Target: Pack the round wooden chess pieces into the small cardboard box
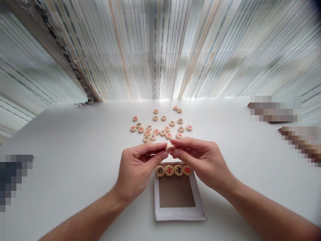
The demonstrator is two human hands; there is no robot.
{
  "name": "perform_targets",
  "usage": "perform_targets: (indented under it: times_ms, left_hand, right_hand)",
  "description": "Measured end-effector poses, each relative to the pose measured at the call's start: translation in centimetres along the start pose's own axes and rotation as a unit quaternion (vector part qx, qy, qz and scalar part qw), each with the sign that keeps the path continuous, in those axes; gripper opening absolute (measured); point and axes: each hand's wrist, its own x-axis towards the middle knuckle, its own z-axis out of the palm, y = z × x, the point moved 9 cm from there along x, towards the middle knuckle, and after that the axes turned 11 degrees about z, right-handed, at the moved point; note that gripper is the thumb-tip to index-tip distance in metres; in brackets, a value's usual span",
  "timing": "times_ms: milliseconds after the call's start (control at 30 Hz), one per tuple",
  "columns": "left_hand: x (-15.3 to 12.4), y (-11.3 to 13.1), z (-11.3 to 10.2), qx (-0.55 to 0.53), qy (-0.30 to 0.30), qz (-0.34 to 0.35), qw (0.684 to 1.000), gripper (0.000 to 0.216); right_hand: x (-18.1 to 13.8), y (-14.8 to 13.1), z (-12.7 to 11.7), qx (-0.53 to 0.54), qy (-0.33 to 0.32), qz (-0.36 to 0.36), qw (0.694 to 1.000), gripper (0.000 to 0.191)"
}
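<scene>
Between the fingertips of my left hand (140, 164) and my right hand (203, 159) is a round wooden Chinese chess piece (170, 148) with a red character. Both hands pinch it, one from each side, above the far edge of a shallow white cardboard box (180, 214). Inside that box, a row of chess pieces lies along the far wall: a black-marked piece (160, 170), a red one (169, 170), another black one (178, 170) and a red one (187, 170) at the right. The brown bottom of the box shows in front of them.
Several loose chess pieces, such as a red-marked one (135, 118) and a black-marked one (180, 121), are scattered on the white table (87, 150) beyond my hands. A striped curtain (140, 50) hangs along the far edge. Blurred-out objects (273, 110) lie at the sides.
</scene>
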Motion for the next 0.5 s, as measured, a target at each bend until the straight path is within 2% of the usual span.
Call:
perform_targets:
  times_ms: [500]
  left_hand:
    - [0.1,-0.6,0.8,-0.058,-0.043,-0.04,0.997,0.021]
  right_hand:
    - [0.3,1.6,0.1,0.025,-0.035,0.101,0.994,0.03]
